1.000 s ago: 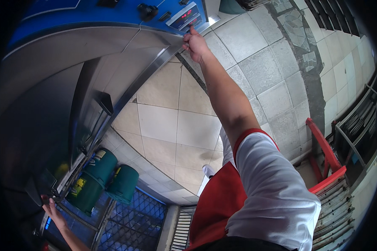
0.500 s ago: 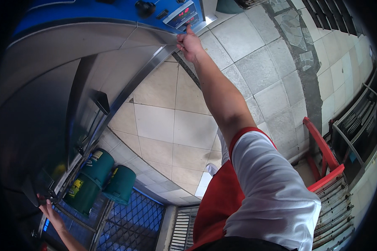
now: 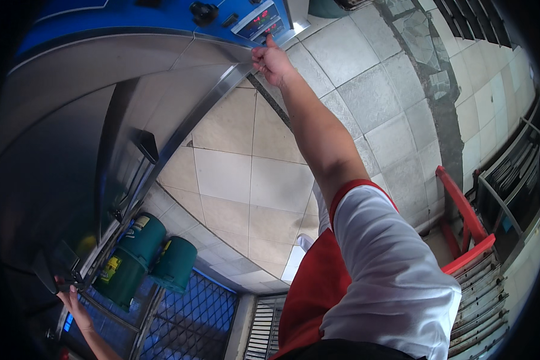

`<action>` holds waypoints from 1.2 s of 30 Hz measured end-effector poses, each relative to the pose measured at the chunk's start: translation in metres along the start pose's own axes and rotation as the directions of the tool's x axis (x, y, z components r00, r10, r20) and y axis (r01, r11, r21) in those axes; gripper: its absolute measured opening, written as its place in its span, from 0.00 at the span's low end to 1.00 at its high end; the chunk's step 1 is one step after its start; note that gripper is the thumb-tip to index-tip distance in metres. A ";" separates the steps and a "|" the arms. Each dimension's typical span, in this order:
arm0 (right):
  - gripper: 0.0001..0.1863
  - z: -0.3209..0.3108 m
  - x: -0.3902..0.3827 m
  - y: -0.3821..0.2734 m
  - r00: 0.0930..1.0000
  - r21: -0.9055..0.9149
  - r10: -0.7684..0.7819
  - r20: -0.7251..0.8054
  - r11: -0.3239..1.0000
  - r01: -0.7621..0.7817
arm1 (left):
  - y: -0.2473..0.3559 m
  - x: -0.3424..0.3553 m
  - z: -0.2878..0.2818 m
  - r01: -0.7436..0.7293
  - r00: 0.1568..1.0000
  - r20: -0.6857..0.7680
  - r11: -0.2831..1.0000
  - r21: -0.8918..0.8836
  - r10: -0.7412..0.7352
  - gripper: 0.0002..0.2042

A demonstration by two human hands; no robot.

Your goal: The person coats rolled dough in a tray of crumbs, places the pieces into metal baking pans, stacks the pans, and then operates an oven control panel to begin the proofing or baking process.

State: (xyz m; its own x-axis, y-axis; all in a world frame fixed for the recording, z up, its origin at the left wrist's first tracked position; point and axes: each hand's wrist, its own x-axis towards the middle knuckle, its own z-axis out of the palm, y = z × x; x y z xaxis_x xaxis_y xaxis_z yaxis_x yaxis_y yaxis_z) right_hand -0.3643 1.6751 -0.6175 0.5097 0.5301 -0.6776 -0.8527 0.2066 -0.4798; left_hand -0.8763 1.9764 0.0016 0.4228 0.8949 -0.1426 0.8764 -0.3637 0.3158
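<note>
My right hand (image 3: pixel 272 65) reaches to the top of the view, at the corner of a blue control panel (image 3: pixel 132 17) on a large steel oven (image 3: pixel 60 174). Its thumb is stretched up against the lower edge of a digital display (image 3: pixel 261 23) with red lit digits; the other fingers are curled in, with nothing seen in them. At the lower left, my left hand (image 3: pixel 78 309) has its thumb and fingers apart, touching a black door handle bracket (image 3: pixel 47 275). Some of its fingertips are hidden there. A black knob (image 3: pixel 204 13) sits left of the display.
Several green buckets (image 3: pixel 173 264) stand below the oven's near side, by a dark metal grille (image 3: pixel 189 318). A red frame (image 3: pixel 465 207) and a slatted metal rack (image 3: pixel 474 300) are at the right. Tiled floor (image 3: pixel 225 177) stretches between.
Both hands keep nearly the same place, the thumb still at the display. The lower red digits now show more plainly. The view has shifted very slightly.
</note>
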 end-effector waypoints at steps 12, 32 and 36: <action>0.39 0.033 -0.058 -0.012 0.944 -0.078 -0.329 -0.010 0.942 0.328 | 0.010 -0.003 0.005 0.004 1.000 0.027 0.999 0.045 -0.006 0.36; 0.46 0.063 -0.080 -0.031 0.969 -0.102 -0.247 0.006 0.964 0.246 | 0.023 -0.005 0.010 0.033 0.998 0.048 0.999 0.020 -0.034 0.37; 0.47 0.065 -0.082 -0.032 0.971 -0.110 -0.240 0.009 0.965 0.239 | 0.027 -0.008 0.011 0.047 0.997 0.062 0.999 0.011 -0.048 0.37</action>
State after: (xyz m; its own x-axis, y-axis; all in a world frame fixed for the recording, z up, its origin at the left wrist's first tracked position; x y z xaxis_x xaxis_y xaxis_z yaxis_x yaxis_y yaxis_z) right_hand -0.3862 1.6779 -0.5103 0.6981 0.4729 -0.5376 -0.6880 0.2353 -0.6865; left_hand -0.8532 1.9564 0.0007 0.3941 0.8934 -0.2154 0.8977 -0.3240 0.2986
